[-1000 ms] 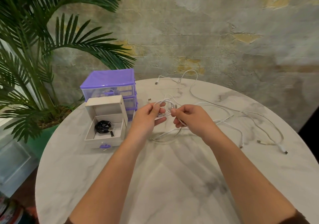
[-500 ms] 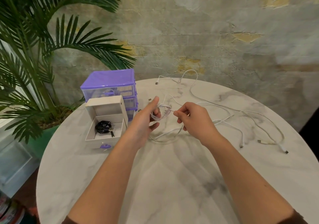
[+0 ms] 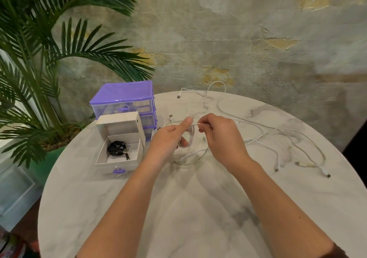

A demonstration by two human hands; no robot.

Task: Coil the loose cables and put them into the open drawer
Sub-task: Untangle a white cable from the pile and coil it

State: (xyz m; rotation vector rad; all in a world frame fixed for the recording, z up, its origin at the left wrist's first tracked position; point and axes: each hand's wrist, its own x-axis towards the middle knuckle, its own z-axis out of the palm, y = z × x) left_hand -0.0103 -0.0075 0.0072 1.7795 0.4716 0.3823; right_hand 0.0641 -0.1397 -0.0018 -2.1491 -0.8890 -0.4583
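Note:
My left hand (image 3: 170,136) holds a small coil of white cable (image 3: 189,138) above the marble table, thumb raised over its loops. Just to its right, my right hand (image 3: 220,136) pinches the same cable's free strand at the top of the coil. The rest of that cable trails down onto the table below my hands. More loose white cables (image 3: 288,138) sprawl over the right and far side of the table. The open white drawer (image 3: 119,164) with a purple handle sits at the left and holds a coiled black cable (image 3: 117,148).
A purple drawer unit (image 3: 125,100) stands behind the open drawer. A palm plant (image 3: 39,69) fills the left side beyond the round table's edge (image 3: 51,178). A rough wall rises behind the table. Cable plugs (image 3: 325,174) lie near the right rim.
My right hand has lifted the free strand up to the top of the coil, and my left thumb has risen. The coil now hangs more upright in my left hand.

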